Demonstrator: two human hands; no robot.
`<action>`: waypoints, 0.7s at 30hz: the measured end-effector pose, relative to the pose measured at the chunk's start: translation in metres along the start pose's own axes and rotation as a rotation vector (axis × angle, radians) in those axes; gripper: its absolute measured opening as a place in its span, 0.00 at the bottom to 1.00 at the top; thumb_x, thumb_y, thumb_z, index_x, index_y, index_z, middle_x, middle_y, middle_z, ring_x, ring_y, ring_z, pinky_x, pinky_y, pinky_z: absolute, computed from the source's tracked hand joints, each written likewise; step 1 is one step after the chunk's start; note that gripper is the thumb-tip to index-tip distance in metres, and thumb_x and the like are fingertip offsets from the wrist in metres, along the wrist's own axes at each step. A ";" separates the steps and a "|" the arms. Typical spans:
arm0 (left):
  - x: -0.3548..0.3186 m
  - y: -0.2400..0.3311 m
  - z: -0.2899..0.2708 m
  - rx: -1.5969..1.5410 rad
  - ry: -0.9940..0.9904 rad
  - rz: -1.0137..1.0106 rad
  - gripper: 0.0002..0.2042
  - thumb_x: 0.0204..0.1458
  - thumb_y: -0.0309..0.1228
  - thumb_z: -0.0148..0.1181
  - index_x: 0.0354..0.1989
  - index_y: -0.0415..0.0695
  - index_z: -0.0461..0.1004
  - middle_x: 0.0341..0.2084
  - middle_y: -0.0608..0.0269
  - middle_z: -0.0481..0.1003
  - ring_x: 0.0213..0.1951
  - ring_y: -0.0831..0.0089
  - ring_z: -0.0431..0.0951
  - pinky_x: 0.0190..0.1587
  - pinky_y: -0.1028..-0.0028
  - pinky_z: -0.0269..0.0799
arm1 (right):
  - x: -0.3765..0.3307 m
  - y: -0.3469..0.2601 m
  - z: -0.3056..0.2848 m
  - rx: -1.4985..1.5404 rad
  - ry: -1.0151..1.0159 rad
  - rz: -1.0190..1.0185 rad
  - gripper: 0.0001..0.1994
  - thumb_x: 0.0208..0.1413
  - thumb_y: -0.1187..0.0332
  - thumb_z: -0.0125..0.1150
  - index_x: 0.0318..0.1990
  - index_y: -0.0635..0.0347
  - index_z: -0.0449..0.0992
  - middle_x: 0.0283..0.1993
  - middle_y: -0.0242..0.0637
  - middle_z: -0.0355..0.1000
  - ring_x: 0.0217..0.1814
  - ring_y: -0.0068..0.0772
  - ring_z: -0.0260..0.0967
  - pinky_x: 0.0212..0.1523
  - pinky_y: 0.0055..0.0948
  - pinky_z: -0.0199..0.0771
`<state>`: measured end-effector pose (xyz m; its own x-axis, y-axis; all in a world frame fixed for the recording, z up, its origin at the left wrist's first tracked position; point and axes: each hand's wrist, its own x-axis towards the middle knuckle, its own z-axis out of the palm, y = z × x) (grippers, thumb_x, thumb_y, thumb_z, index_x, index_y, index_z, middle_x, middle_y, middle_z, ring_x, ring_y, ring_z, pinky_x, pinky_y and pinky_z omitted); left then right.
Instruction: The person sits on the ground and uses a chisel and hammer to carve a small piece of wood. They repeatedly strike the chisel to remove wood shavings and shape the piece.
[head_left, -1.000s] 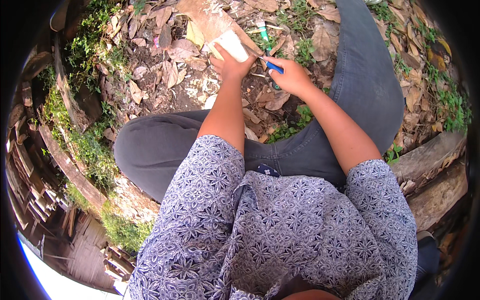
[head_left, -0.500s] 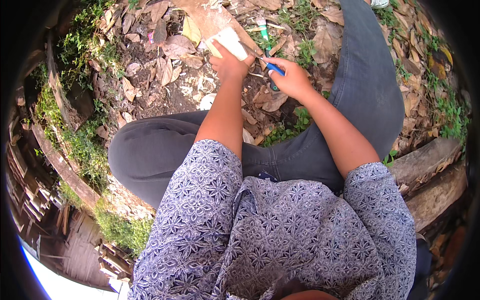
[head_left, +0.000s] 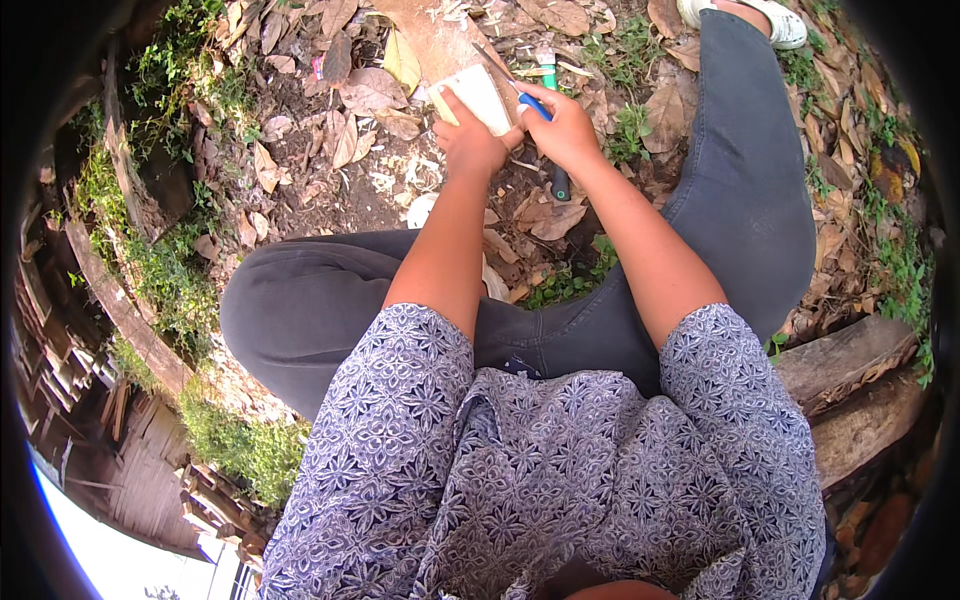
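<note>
My left hand [head_left: 470,143] grips a pale wooden block [head_left: 478,100] by its near left side, the index finger stretched along its edge. The block is held at the near end of a brown wooden board [head_left: 428,38]. In my right hand [head_left: 562,128] is a knife with a blue handle [head_left: 535,106], fingers wrapped round it. Its thin blade slants up and left beside the block's far right edge; I cannot tell whether it touches. My right thumb is close to the left hand's thumb at the block's near corner.
A green-and-black tool [head_left: 560,186] lies beyond and under my right hand, partly hidden. Dry leaves [head_left: 370,90], wood shavings [head_left: 420,172] and a white round thing [head_left: 421,209] are on the ground. My bent legs [head_left: 750,180] flank the work; logs [head_left: 850,365] lie at right.
The block has turned so its broad face shows more. The knife has moved from the block's right side toward its far edge, blade now pointing farther away. The whole view has shifted slightly.
</note>
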<state>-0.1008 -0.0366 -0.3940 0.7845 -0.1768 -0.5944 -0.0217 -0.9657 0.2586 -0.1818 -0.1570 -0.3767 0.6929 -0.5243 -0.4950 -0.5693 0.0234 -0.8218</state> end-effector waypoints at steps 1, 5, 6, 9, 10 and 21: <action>0.002 -0.002 0.000 -0.001 0.009 0.005 0.72 0.38 0.48 0.81 0.78 0.50 0.21 0.60 0.36 0.55 0.61 0.41 0.62 0.61 0.52 0.69 | -0.008 0.003 -0.007 0.015 -0.023 0.009 0.19 0.61 0.61 0.61 0.60 0.45 0.81 0.47 0.43 0.83 0.45 0.39 0.81 0.49 0.33 0.77; 0.001 0.006 -0.001 -0.029 0.017 -0.020 0.70 0.38 0.46 0.81 0.78 0.50 0.23 0.61 0.36 0.55 0.62 0.41 0.60 0.61 0.52 0.69 | -0.044 0.022 -0.034 0.001 -0.088 0.020 0.19 0.63 0.59 0.61 0.60 0.43 0.81 0.44 0.40 0.82 0.42 0.35 0.79 0.46 0.32 0.76; 0.001 0.007 -0.001 -0.031 0.016 -0.036 0.70 0.38 0.47 0.81 0.79 0.50 0.24 0.62 0.36 0.54 0.63 0.41 0.60 0.61 0.52 0.69 | -0.048 0.023 -0.039 -0.018 -0.112 0.005 0.19 0.63 0.58 0.61 0.60 0.43 0.81 0.44 0.39 0.82 0.41 0.33 0.78 0.46 0.32 0.76; 0.001 0.007 -0.002 -0.032 0.000 -0.033 0.70 0.38 0.48 0.81 0.79 0.51 0.24 0.62 0.36 0.53 0.63 0.41 0.59 0.62 0.52 0.69 | -0.052 0.029 -0.043 -0.028 -0.142 -0.015 0.19 0.63 0.58 0.62 0.60 0.42 0.81 0.43 0.38 0.82 0.40 0.32 0.78 0.45 0.32 0.76; 0.000 0.007 -0.002 -0.037 -0.007 -0.034 0.70 0.38 0.48 0.81 0.79 0.51 0.24 0.63 0.35 0.53 0.64 0.41 0.59 0.62 0.52 0.69 | -0.052 0.032 -0.044 -0.009 -0.149 -0.022 0.19 0.63 0.58 0.62 0.60 0.42 0.81 0.43 0.38 0.82 0.40 0.33 0.78 0.45 0.32 0.76; 0.004 -0.002 0.002 0.019 0.019 0.004 0.71 0.38 0.51 0.80 0.78 0.51 0.21 0.62 0.34 0.55 0.63 0.41 0.58 0.66 0.48 0.59 | -0.063 0.010 -0.034 -0.124 -0.069 -0.033 0.17 0.61 0.64 0.64 0.58 0.46 0.81 0.43 0.41 0.82 0.36 0.35 0.78 0.41 0.33 0.77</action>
<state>-0.0989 -0.0361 -0.3977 0.7960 -0.1769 -0.5789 -0.0363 -0.9686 0.2461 -0.2462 -0.1532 -0.3441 0.7383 -0.4635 -0.4900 -0.5932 -0.1002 -0.7988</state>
